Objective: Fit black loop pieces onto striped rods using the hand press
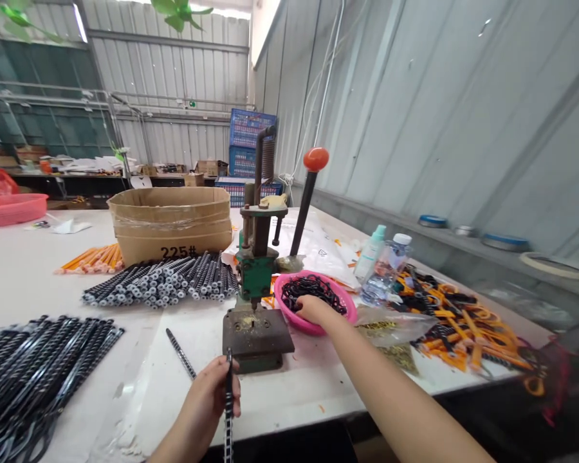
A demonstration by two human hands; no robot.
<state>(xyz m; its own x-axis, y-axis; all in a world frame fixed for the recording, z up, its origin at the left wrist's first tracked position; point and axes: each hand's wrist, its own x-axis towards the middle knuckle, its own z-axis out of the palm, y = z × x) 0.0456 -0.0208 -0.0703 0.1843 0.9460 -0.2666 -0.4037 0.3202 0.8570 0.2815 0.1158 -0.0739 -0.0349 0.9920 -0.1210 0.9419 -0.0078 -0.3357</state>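
My left hand (211,393) is closed around a slim black-and-white striped rod (228,402), held upright in front of the hand press's base. The rod's lower end runs out of view. My right hand (310,309) reaches into a pink basket (351,313) of small black looped pieces (313,287); the fingers are bent down among them, and the tips are hidden. Between and beyond my hands stands the green hand press (255,273), its metal base (265,331) dusted with yellowish bits. A second striped rod (179,352) lies on the table left of the base.
Striped rods lie in piles at centre left (159,283) and near left (43,373). A cardboard box (174,222) stands behind them. The press's red-knobbed lever (305,199) rises behind the basket. Bottles (388,263), a plastic bag (390,325) and orange-black straps (463,321) occupy the right.
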